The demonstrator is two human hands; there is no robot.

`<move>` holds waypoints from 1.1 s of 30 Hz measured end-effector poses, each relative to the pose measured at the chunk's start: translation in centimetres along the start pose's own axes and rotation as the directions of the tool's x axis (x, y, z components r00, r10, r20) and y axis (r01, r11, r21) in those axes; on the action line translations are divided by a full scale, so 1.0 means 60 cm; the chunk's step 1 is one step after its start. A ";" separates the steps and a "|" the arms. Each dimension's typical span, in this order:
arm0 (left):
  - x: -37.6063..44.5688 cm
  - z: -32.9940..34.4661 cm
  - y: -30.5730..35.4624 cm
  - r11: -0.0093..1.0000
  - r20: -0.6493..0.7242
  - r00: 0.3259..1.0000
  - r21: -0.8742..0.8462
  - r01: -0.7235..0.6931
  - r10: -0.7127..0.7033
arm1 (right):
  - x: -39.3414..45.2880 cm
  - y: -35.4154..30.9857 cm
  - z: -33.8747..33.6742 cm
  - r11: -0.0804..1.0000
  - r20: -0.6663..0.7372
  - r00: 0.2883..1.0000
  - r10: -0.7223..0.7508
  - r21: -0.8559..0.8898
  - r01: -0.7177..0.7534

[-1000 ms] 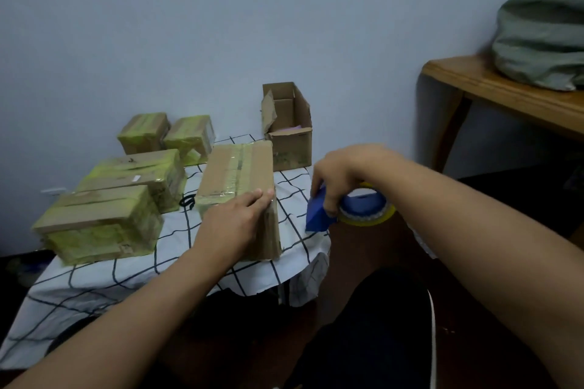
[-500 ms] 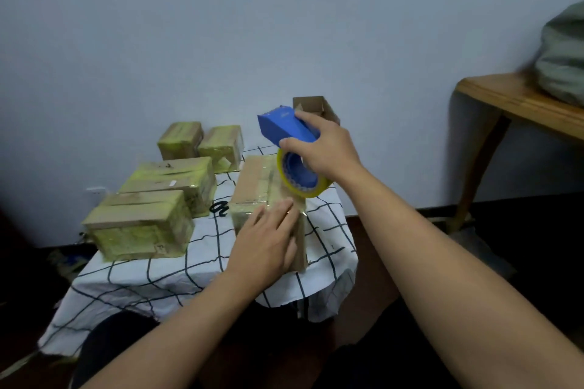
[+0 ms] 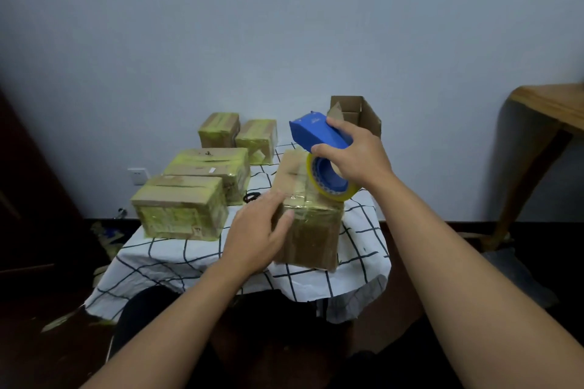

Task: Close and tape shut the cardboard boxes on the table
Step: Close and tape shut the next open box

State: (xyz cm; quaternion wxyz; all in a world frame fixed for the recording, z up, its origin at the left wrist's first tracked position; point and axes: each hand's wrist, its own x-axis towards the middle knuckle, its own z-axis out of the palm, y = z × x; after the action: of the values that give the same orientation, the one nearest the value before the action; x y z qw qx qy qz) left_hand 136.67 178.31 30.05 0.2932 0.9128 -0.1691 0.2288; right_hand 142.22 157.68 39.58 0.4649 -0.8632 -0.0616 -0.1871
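Cardboard box (image 3: 308,199) sits at the table's (image 3: 363,249) near edge, closed; the left hand (image 3: 257,235) steadies its corner, fingers loosely spread. The right hand (image 3: 354,156) grips the blue tape dispenser (image 3: 319,136) above it. Next, likely: lay tape across the seam.

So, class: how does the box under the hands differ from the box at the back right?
The near box is closed and partly taped; the back box stands with flaps open and no tape showing. The left hand rests on the near box; nothing touches the back box. Both are brown cardboard on the table.
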 end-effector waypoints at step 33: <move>0.004 0.024 -0.051 0.693 0.132 0.811 -0.453 0.561 -0.570 | 0.005 -0.003 0.001 0.997 0.058 0.998 -0.034 -0.064 0.037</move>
State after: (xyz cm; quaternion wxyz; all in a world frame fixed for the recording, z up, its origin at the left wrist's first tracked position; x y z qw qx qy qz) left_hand 138.68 179.74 27.71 0.5634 0.8183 0.0722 0.0877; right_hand 142.43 157.79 39.80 0.4314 -0.8815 -0.0839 -0.1728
